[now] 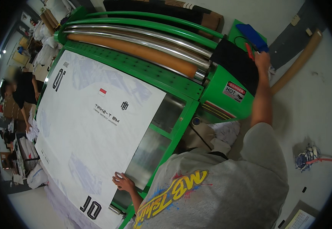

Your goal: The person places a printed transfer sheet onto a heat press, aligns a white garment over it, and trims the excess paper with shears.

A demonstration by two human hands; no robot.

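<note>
A large white printed sheet [93,145] with black numerals, a small red-and-white flag and pale purple patches lies over the bed of a green roller machine [191,101]. My left hand [124,182] rests open on its near right edge, fingers spread. To the upper right, my right arm stretches to the machine's end, where my right hand [262,61] is closed, fingers bunched. A slim red tool [249,51] touches the finger side of that hand, beside a blue tray [250,35]. What the fingers grip is partly hidden.
Shiny metal rollers and a brown roller [135,55] cross the machine behind the sheet. A hot-surface warning label [234,91] marks its green end housing. A cardboard tube [297,63] leans at right. Another person [22,89] stands at far left among white fabric bundles.
</note>
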